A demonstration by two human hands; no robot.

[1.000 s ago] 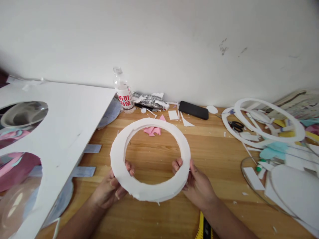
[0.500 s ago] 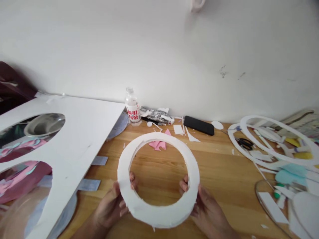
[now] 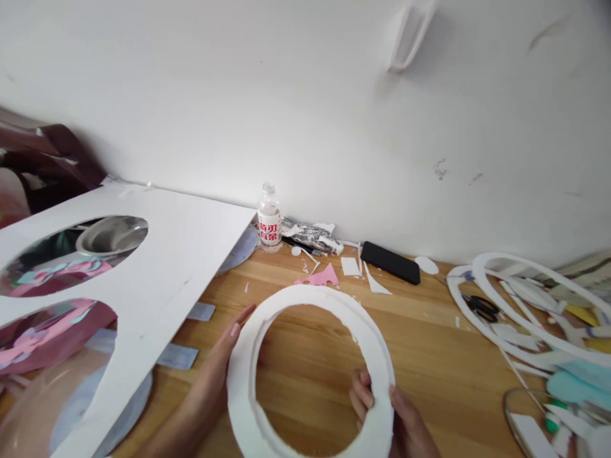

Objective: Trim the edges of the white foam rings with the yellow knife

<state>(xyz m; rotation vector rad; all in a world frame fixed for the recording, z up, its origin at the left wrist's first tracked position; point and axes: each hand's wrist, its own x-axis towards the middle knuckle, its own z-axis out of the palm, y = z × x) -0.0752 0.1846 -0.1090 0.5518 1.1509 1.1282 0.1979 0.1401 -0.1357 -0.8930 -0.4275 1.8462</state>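
At the far left we see a large white board (image 3: 157,254) with two oval cutouts, lying tilted over the tabletop (image 3: 429,343) and covering its left part. Grey strips (image 3: 179,356) show beneath its right edge.

Next we find the left hand (image 3: 217,369). Its fingers are extended and held together, laid flat along the outer left edge of the white foam ring (image 3: 377,343); it does not wrap around the ring.

The foam ring sits at the centre foreground, above the tabletop, with its lower part cut off by the frame edge. We cannot tell whether it rests on the wood.

The right hand (image 3: 396,420) pinches the ring's lower right section: fingers (image 3: 360,397) curl through the opening on the inner edge, and the thumb presses on the top face.

Behind the ring, against the wall, we see a clear bottle (image 3: 270,219) with a red-lettered label, standing upright. To its right lie a crumpled wrapper (image 3: 312,235), a pink scrap (image 3: 322,277), white offcuts (image 3: 351,266) and a black phone (image 3: 390,262).

At the far right, thin white hoops (image 3: 520,280) lie overlapping, with black scissors (image 3: 482,306) inside them and coloured scraps (image 3: 573,375) nearer the frame edge.
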